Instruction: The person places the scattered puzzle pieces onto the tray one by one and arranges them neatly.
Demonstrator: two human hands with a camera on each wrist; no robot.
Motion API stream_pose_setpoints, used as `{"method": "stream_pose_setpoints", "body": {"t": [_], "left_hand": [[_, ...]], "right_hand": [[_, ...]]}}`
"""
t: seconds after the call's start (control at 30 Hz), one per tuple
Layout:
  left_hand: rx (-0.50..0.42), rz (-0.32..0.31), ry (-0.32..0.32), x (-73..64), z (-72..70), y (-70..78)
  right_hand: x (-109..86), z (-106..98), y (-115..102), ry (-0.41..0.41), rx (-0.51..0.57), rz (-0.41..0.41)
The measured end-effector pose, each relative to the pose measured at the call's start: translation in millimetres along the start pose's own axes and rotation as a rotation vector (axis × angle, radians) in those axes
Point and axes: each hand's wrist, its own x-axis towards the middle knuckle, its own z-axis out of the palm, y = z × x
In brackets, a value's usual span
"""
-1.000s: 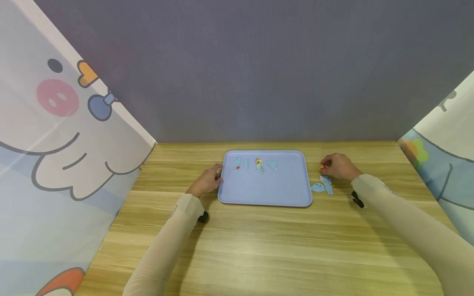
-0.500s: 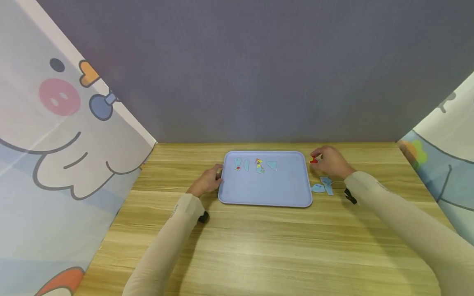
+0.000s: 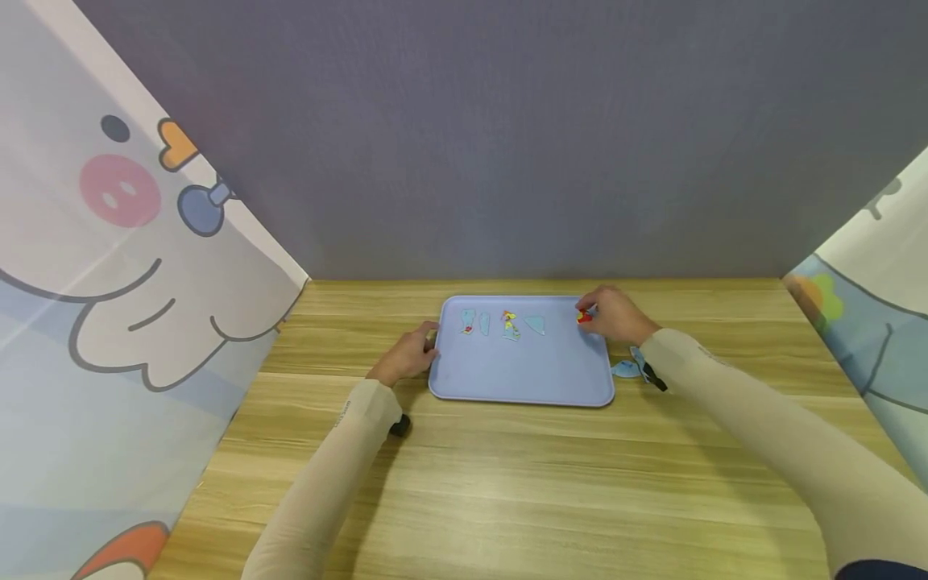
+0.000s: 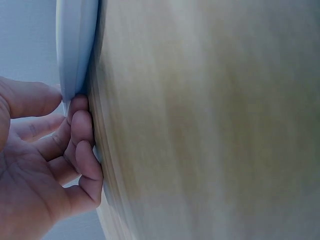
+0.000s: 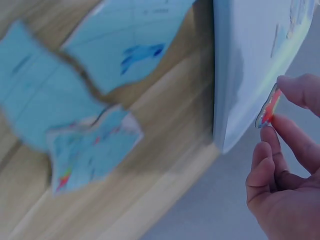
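Observation:
A pale blue tray (image 3: 522, 374) lies on the wooden table. My left hand (image 3: 406, 357) holds its left rim; in the left wrist view the thumb meets the tray edge (image 4: 75, 45) and the other fingers curl against its side. Over the tray's upper right corner, my right hand (image 3: 618, 316) pinches a small red and yellow puzzle piece (image 3: 583, 317) between thumb and fingertips. The right wrist view shows that puzzle piece (image 5: 270, 106) raised above the tray surface. Several light blue pieces lie apart in a row along the tray's far side, among them a triangular piece (image 3: 535, 324).
Right of the tray, more light blue puzzle pieces (image 3: 626, 369) lie on the table (image 3: 507, 483), partly hidden by the right wrist strap. In the right wrist view these loose pieces (image 5: 145, 40) sit close together. A grey wall (image 3: 536, 145) rises behind the table.
My right hand has carried the red and yellow puzzle piece left, from beside the tray to over its right side. The left hand stays at the left rim.

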Motion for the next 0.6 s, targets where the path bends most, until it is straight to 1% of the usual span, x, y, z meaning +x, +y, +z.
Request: {"method": "stream_pose_setpoints", "body": {"t": [0.3,0.43,0.6], "left_hand": [[0.013,-0.014,-0.001,1.1,2.1,-0.5],[0.003,-0.016,-0.005,1.2,1.4,0.7],[0.009,-0.013,-0.004,1.3,0.1,0.0]], "right_hand": [[14.1,21,-10,-0.024,0.069,-0.024],[18.2,23,-14,-0.028,0.072,-0.007],[20.9,19,-12,-0.024,0.068,0.016]]}}
